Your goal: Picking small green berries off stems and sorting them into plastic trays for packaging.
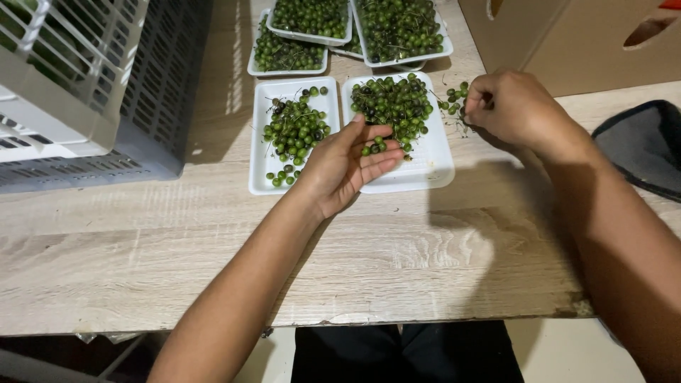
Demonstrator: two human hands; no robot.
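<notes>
On a pale wood-grain table two bare hands are sorting small round green berries on thin stems into shallow white foam trays. The left hand lies palm up, fingers loosely spread, across the gap between the two nearest trays, and cradles a few loose green berries on its open fingers rather than clamping them. The right hand is curled into a closed pinch at the table edge of the right tray, its fingertips nipping the stems of a small sprig of green berries that lies just beside that tray on the bare wood. The right-hand white foam tray holds a dense heap in its far half, its near half bare; the left-hand white foam tray holds a looser scatter. Behind them stand three more filled white trays, overlapping. A grey plastic crate stands at the left, a brown cardboard box at the far right, and a dark grey cloth lies by the right forearm. As I judge it, the step in hand is portioning: topping up or evening out the two near trays. The next move seems to call for tipping the cupped berries gently so none roll onto the table, and keeping a light hold on the fragile stems.
</notes>
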